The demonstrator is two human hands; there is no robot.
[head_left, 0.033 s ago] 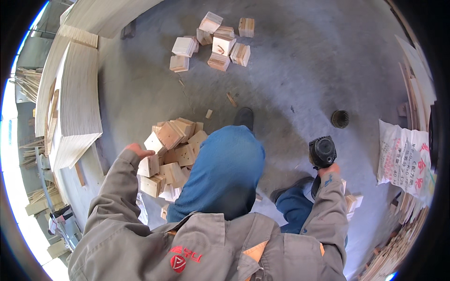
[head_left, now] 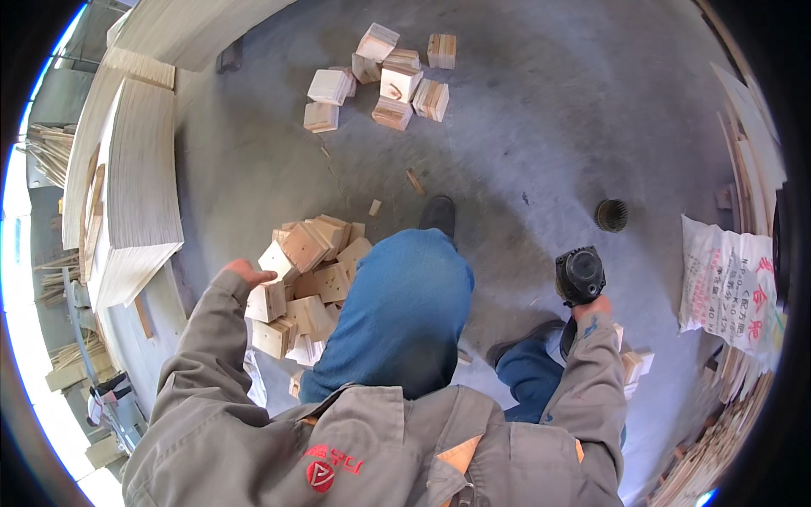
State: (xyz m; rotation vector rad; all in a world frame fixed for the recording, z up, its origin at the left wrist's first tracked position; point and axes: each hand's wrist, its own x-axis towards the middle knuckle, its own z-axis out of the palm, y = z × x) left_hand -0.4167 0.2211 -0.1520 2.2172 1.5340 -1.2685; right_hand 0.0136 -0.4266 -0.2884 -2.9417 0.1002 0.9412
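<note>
My left hand (head_left: pixel 247 272) is at the left edge of a heap of square wooden blocks (head_left: pixel 325 279). Its fingers curl over the top edge of a pale block (head_left: pixel 266 301); the fingertips are partly hidden. In my right hand (head_left: pixel 593 308) is a black nail gun (head_left: pixel 581 274), gripped by its handle, with its round-capped head turned up. The nose of the tool is out of sight. My bent knee (head_left: pixel 414 296), in blue trousers, stands between the heap and the tool.
A second group of wooden blocks (head_left: pixel 393 80) lies farther ahead on the concrete floor. A coil of nails (head_left: pixel 612 215) rests beyond the nail gun. Stacked boards (head_left: pixel 139 186) rise at the left. A white printed sack (head_left: pixel 726 279) and wood strips (head_left: pixel 731 422) line the right.
</note>
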